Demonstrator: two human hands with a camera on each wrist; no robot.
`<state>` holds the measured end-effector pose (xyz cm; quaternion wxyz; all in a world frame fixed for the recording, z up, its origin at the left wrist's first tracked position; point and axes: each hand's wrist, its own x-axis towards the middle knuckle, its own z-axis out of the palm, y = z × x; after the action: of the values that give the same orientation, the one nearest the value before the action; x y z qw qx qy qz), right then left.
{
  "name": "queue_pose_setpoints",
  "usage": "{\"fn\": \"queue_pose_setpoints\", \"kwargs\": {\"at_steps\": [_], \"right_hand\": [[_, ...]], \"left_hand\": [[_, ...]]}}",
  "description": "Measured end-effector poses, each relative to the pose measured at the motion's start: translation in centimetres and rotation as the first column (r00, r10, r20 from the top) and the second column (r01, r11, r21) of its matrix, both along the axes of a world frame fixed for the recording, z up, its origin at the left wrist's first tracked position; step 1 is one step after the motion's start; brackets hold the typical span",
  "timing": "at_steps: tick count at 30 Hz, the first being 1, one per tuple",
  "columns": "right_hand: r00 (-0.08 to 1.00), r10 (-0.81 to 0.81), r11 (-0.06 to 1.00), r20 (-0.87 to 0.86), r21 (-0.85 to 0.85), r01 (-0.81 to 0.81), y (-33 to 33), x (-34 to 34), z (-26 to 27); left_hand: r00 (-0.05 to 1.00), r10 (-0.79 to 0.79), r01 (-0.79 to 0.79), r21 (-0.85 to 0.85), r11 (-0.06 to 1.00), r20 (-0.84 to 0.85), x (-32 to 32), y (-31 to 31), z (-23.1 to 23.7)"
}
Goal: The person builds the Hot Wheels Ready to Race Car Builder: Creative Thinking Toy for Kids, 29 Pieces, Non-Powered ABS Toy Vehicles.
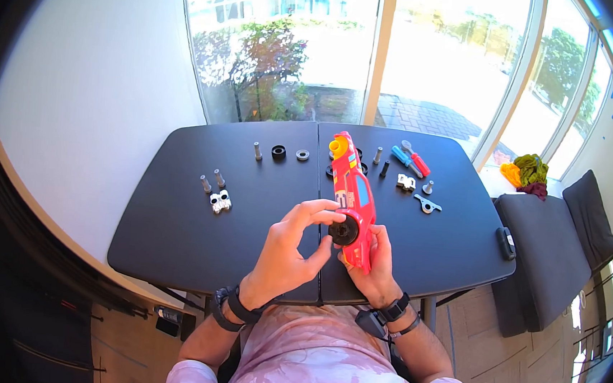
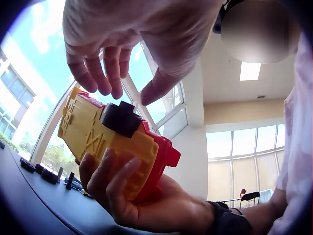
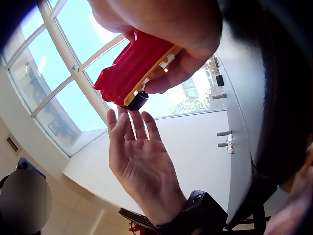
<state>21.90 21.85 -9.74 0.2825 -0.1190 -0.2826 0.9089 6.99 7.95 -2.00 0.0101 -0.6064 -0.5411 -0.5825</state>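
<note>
My right hand [image 1: 379, 273] grips a red toy car [image 1: 364, 203] by its near end, holding it up over the table. One black wheel [image 1: 345, 230] sits at the car's side near that end. Beside the wheel is my left hand [image 1: 286, 246], its fingers loosely extended and thumb apart, fingertips close to the wheel's rim. In the left wrist view the yellow underside [image 2: 90, 129] faces the camera, with the right hand's fingers wrapped over it. An orange-yellow part [image 1: 338, 148] sticks out at the car's far end.
On the black table [image 1: 179, 167] stand grey bolts [image 1: 257, 151], a black wheel [image 1: 278, 152], a grey ring [image 1: 303, 155] and a silver engine-like piece [image 1: 221, 200]. To the right lie screwdrivers [image 1: 413, 160], a white piece [image 1: 406, 183] and a grey wrench-like piece [image 1: 428, 204]. A dark bench [image 1: 554, 247] adjoins.
</note>
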Motion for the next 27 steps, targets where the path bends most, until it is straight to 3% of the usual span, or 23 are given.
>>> {"fn": "queue_pose_setpoints", "kwargs": {"at_steps": [5,8,14,17,23,27], "right_hand": [[1.000,0.010,0.999,-0.007,-0.039,-0.010,0.3,0.0,-0.3],[1.000,0.023,0.999,-0.007,-0.030,-0.023,0.3,-0.1,-0.3],[0.999,0.024,0.999,-0.024,-0.026,-0.025,0.3,0.0,-0.4],[1.000,0.014,0.999,-0.022,-0.029,-0.015,0.5,-0.1,-0.6],[0.999,-0.035,0.999,-0.003,-0.037,0.035,0.3,-0.3,-0.3],[0.999,-0.033,0.998,-0.010,-0.062,0.032,0.4,-0.3,-0.3]], "left_hand": [[0.955,0.179,-0.185,-0.002,0.983,-0.238,-0.2,-0.2,0.4],[0.979,0.159,-0.164,-0.032,0.986,-0.131,0.1,0.1,0.1],[0.969,0.120,-0.122,0.005,0.993,-0.215,-0.5,0.1,0.2],[0.985,0.118,-0.117,0.015,0.993,-0.127,0.5,0.2,0.5],[0.944,0.141,-0.146,0.007,0.989,-0.298,-0.6,-1.9,0.9],[0.985,0.080,-0.089,-0.051,0.995,-0.151,-1.7,-2.9,0.6]]}}
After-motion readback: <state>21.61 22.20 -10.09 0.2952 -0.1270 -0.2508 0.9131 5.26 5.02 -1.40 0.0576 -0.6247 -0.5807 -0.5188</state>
